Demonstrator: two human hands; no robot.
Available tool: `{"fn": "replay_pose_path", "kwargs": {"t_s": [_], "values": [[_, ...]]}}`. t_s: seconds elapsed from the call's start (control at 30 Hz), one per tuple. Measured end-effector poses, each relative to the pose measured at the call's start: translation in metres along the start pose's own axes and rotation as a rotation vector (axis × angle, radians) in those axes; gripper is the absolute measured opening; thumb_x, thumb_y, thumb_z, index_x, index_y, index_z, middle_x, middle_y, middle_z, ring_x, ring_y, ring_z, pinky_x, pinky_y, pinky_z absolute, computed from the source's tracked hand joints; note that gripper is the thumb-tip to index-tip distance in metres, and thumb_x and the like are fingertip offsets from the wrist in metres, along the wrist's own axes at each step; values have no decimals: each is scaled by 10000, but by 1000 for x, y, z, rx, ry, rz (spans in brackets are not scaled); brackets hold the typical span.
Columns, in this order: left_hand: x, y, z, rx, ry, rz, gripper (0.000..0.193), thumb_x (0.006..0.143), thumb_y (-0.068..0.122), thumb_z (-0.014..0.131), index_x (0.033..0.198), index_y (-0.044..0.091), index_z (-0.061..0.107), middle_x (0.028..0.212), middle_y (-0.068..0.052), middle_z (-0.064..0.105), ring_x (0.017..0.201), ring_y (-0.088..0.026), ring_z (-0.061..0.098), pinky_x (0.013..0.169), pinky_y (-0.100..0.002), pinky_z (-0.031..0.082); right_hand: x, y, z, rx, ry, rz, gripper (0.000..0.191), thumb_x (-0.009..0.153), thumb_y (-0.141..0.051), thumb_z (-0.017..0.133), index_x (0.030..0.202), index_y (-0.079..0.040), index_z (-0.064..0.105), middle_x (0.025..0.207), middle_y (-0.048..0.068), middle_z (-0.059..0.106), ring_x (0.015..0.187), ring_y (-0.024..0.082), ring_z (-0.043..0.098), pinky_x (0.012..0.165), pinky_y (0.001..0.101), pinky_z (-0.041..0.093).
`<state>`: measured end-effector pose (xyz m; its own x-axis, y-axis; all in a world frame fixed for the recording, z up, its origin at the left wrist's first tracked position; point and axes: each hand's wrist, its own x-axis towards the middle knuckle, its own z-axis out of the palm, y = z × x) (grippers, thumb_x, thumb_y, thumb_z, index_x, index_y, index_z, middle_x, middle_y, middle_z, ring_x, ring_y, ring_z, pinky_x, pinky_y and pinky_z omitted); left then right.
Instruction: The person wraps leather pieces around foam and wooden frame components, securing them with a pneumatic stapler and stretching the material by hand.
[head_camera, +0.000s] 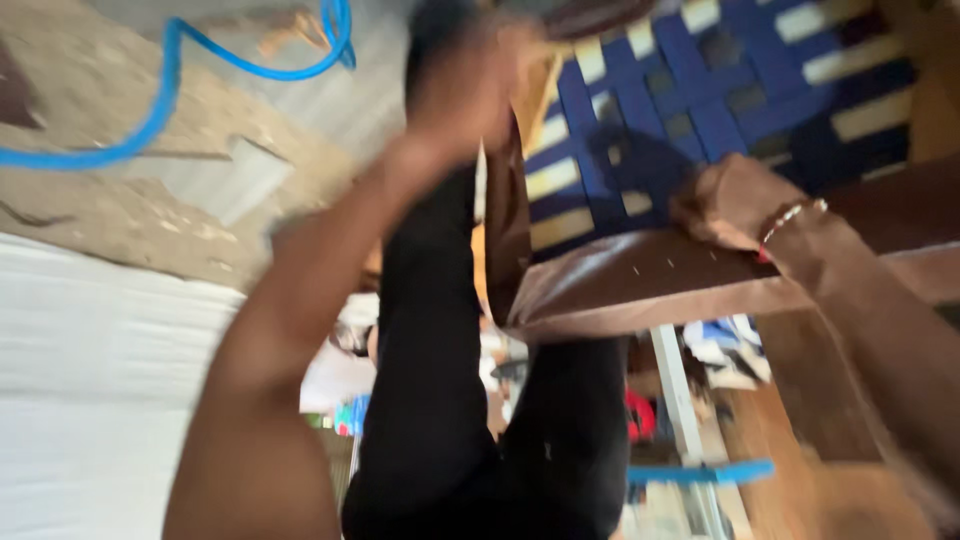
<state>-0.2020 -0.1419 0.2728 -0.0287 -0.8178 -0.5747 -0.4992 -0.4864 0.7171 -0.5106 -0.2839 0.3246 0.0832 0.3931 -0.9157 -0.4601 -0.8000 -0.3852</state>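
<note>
The view is motion-blurred. A dark brown wooden frame (640, 285) carries a seat of woven blue and cream straps (700, 90). My right hand (725, 205), with a bead bracelet at the wrist, grips the frame's near rail, fingers curled over toward the straps. My left arm reaches up across the picture. My left hand (465, 90) is at the frame's left corner, smeared by motion, so its grip is unclear. Legs in black trousers (430, 330) stand between my arms, just behind the frame's corner.
A blue hose (165, 85) loops over the rough concrete floor (120, 210) at top left. A white ribbed sheet (90, 380) fills the lower left. A blue bar (700, 472), a white post (675, 390) and mixed clutter lie under the frame.
</note>
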Motion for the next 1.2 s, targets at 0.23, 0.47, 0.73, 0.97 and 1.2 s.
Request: {"fn": "replay_pose_path", "kwargs": {"t_s": [0.23, 0.47, 0.73, 0.97, 1.2], "values": [[-215, 85, 18, -598, -144, -515, 283, 808, 237, 788, 1018, 61, 720, 942, -102, 731, 837, -285, 745, 743, -377, 582, -44, -33, -45, 311, 197, 60, 399, 977, -511, 574, 1103, -185, 768, 1049, 96, 749, 970, 312, 718, 897, 445, 590], [-256, 112, 73, -389, 300, -290, 189, 935, 152, 711, 1100, 72, 757, 1138, -95, 708, 1054, -302, 668, 936, -407, 547, -47, -135, -44, 351, 761, -729, 399, 724, -315, 843, 1032, -86, 733, 984, 99, 713, 933, 360, 669, 788, 492, 541], [-183, 31, 68, -584, -28, -98, 368, 784, 219, 811, 1120, 87, 742, 1271, -82, 685, 1225, -316, 569, 1065, -396, 423, -54, -159, -41, 686, 628, -631, 383, 670, -83, 881, 1030, -74, 752, 985, 76, 720, 908, 265, 692, 746, 369, 573], [-160, 14, 79, -834, -167, 73, 174, 824, 209, 831, 948, 101, 775, 1009, -52, 708, 1095, -241, 658, 992, -382, 502, -58, -174, -47, 605, 773, -720, 195, 754, -44, 787, 944, -55, 740, 1022, 68, 747, 987, 283, 711, 855, 358, 577], [-177, 44, 73, -917, 68, -106, 256, 859, 174, 783, 1098, 111, 719, 997, -55, 710, 974, -245, 701, 846, -378, 545, -49, -168, -34, 863, 592, -104, 348, 816, -279, 863, 978, -3, 726, 866, 93, 715, 720, 235, 699, 649, 324, 534]]}}
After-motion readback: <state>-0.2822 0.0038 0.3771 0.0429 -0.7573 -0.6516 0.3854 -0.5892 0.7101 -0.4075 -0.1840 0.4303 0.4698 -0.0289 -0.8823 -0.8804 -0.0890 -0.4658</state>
